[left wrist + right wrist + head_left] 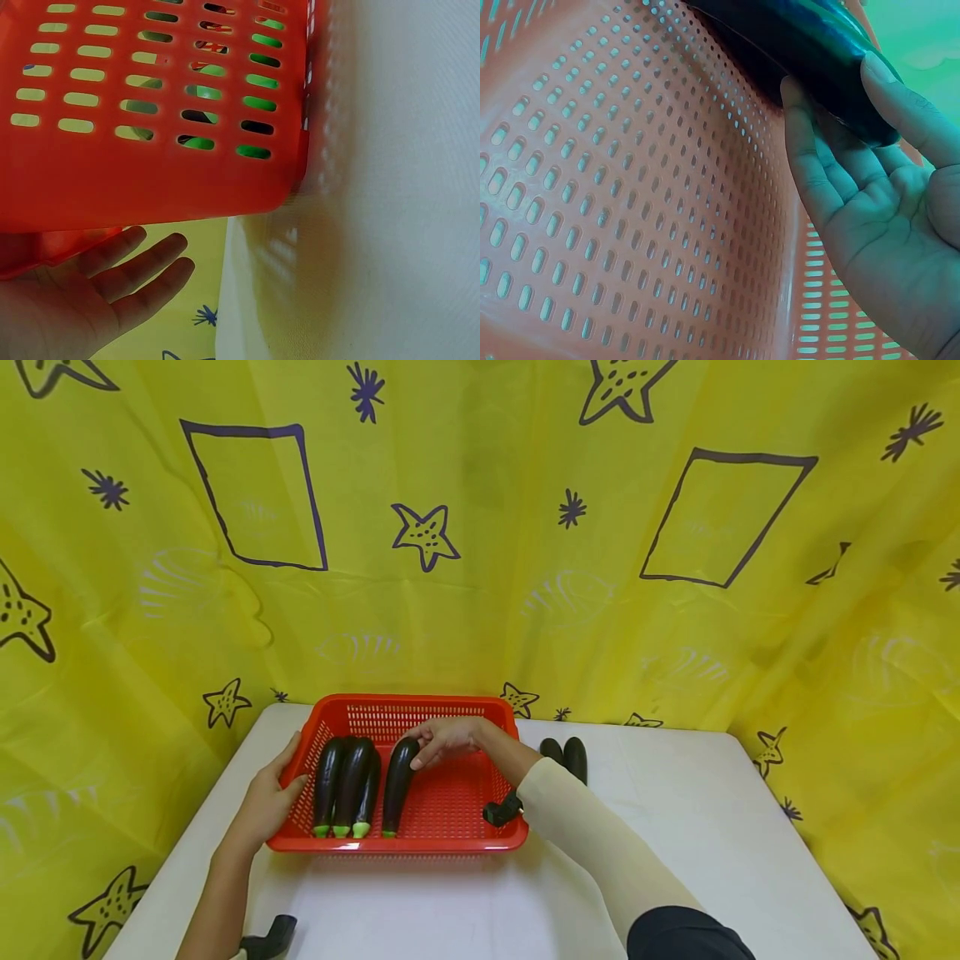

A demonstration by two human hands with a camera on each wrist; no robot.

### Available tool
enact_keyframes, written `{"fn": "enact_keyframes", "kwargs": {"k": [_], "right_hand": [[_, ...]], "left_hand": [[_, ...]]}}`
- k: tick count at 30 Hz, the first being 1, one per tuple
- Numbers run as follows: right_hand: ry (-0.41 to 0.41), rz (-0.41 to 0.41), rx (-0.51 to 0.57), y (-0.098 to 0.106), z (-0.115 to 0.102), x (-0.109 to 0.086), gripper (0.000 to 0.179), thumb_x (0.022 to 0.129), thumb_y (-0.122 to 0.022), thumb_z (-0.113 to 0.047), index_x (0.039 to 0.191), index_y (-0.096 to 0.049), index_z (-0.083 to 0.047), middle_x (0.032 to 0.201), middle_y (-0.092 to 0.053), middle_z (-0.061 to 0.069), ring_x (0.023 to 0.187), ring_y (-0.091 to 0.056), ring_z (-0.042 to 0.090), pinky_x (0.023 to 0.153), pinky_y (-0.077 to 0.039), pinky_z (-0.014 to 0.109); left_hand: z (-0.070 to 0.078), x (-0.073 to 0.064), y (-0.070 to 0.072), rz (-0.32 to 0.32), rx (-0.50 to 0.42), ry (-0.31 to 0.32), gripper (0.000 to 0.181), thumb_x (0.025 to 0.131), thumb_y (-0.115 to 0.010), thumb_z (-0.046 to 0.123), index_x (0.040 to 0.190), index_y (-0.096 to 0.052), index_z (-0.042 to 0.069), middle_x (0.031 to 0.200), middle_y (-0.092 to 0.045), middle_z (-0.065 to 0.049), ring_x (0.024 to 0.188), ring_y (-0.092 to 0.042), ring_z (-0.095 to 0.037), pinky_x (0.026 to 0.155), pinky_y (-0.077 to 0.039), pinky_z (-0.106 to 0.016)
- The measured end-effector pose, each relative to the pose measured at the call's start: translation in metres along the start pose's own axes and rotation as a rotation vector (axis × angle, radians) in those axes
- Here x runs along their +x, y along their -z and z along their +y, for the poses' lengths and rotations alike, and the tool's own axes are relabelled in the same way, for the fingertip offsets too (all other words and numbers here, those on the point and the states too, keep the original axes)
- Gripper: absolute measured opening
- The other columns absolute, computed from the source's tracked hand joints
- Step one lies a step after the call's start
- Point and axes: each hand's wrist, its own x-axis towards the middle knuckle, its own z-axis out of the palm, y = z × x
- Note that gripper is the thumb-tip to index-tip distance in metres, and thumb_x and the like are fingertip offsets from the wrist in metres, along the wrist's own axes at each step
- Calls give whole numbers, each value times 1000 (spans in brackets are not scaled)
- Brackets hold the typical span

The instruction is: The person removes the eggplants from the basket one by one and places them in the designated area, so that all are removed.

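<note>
My right hand [450, 737] reaches into the red plastic basket [397, 845] and pinches an eggplant [397, 789] near its rounded far end. In the right wrist view, the thumb presses one side of that eggplant [821, 64] and the fingers lie against the other. Its green stem end points toward me. Left of it, several glossy dark eggplants [349, 785] lie side by side, stems also toward me. My left hand [272, 793] rests at the basket's left rim, thumb over it; the left wrist view shows its fingers [142, 274] straight outside the wall.
Two more dark eggplants [574, 758] lie on the white table [675, 827] right of the basket, partly hidden by my right arm. A yellow curtain [480, 610] with dark star drawings hangs behind and at both sides. Black wrist mounts [502, 810] are on both arms.
</note>
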Motion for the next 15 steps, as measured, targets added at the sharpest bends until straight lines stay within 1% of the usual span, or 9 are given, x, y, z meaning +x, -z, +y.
{"fn": "enact_keyframes", "kwargs": {"k": [5,8,10,13,15], "right_hand": [[15,32,56,-1,0,2,33,99,-53,18,130,-59,8,102,-74,6,98,-69,17,110,-43,54],[34,53,94,0,-1,2,32,100,-52,18,129,-59,8,103,-74,7,99,-69,19,109,-44,53],[48,61,126,1,-1,1,35,100,-50,17,134,-56,11,106,-74,8,101,-69,20,111,-42,56],[59,86,176,2,-2,0,45,101,-49,16,146,-47,12,112,-73,10,104,-70,23,112,-38,60],[59,98,201,2,-2,-1,51,102,-48,15,152,-41,10,116,-72,11,107,-69,25,112,-37,61]], "left_hand": [[-1,0,1,2,6,-3,72,106,-52,0,167,-14,2,160,-31,-39,116,-56,-46,85,-59,-44],[-2,0,2,1,5,-6,71,106,-52,1,167,-14,2,161,-30,-38,116,-56,-45,83,-59,-41],[-2,1,2,1,3,-7,71,107,-52,2,167,-13,3,161,-29,-38,116,-56,-45,83,-59,-40],[-2,1,2,-1,1,-10,71,107,-51,2,167,-13,3,162,-28,-37,117,-55,-45,83,-59,-41],[-2,1,2,-2,1,-10,71,107,-51,2,167,-13,3,162,-28,-37,117,-55,-45,83,-59,-39]]}}
